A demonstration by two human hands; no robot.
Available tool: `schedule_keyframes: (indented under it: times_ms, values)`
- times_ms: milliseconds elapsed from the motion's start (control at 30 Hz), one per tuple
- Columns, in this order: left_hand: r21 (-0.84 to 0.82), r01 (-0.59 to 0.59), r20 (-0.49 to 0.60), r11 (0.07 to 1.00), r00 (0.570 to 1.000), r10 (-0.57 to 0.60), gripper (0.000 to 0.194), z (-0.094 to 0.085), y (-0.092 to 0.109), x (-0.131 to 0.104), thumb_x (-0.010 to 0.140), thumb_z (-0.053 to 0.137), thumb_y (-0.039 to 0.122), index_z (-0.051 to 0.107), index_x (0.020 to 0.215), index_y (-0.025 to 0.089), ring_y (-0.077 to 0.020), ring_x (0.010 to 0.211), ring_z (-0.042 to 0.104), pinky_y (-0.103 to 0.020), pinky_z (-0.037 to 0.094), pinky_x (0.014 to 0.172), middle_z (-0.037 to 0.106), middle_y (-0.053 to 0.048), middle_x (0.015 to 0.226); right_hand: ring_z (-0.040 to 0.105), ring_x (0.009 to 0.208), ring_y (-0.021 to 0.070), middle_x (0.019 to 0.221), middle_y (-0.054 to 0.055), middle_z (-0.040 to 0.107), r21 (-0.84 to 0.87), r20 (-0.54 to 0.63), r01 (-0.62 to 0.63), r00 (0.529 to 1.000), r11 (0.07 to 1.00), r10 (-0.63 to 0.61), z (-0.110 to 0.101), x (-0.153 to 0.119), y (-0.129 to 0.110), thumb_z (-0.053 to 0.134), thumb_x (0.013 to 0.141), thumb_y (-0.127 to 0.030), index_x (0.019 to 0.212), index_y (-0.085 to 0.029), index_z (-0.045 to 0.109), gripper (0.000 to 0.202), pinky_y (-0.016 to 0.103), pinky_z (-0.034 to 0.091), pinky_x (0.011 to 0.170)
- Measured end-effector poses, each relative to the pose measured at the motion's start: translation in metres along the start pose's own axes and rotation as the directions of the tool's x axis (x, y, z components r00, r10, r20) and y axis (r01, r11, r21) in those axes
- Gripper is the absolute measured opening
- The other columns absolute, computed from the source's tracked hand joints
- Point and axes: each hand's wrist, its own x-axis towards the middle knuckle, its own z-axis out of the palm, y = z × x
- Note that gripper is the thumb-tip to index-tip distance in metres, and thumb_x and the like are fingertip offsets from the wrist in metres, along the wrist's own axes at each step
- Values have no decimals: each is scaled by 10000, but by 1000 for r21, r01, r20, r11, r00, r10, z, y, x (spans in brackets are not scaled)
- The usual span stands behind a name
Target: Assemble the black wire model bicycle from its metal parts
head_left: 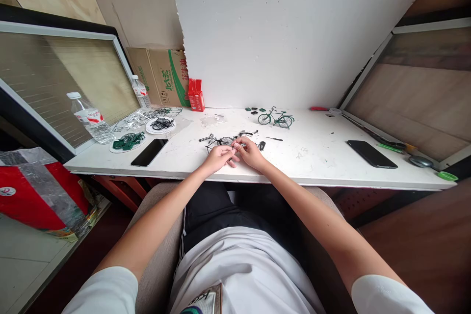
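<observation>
The left hand (218, 158) and the right hand (253, 153) meet above the front part of the white table (312, 152); their fingertips are drawn together in a pinch and touch one another; small dark bits show at the fingers, but I cannot tell whether either hand is clamped on a part. The black parts (225, 141), a wheel among them, lie on the table just beyond the hands, partly hidden by them; a green bike (282, 119) stands upright farther back, to the right.

Two plates hold loose pieces on the left; the front plate (127, 150) bears a heap of green parts (129, 141), the rear plate (156, 131) a tangle of thin dark parts (162, 123); the heaps cover much of both. A clear bag (212, 119) lies flat near the red packet (196, 95); what is in either I cannot tell.

Two clear bottles with white caps stand at the left, a front bottle (91, 117) near the green heap and a rear bottle (140, 91) beside the carton (160, 78); their fill level is unclear, and the carton's contents are out of sight. A left phone (149, 152) lies just beside the front plate; a right phone (371, 154) lies well apart from the hands.
</observation>
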Motion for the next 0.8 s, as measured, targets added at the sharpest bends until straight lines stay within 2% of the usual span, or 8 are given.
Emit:
schedule_keyframes:
  times_ms: [267,500,800]
  values:
    - [-6,-10,-7,1000,1000,10,323,1,1,1,996,625,440,675,1016,121,-172,664,763,-229,420,582,797,-153,981,646,969,227,1021,76,701,4,-1,-3,1000,1000,3,0,0,1,544,1032,-570,971,-226,727,395,367,498,883]
    - [-12,-19,-14,1000,1000,19,343,0,-2,2,984,638,459,675,990,118,-165,654,757,-228,447,589,795,-149,972,637,961,218,1024,74,691,5,11,-24,1000,1000,23,0,-1,-5,546,1029,-567,966,-217,718,395,351,487,868]
    - [-38,-21,-3,999,1000,21,297,1,-2,4,981,658,402,680,988,106,-173,632,760,-226,466,587,791,-137,906,622,894,201,946,53,682,22,46,-78,996,997,77,1,-1,-12,522,1033,-550,921,-212,681,390,330,484,824]
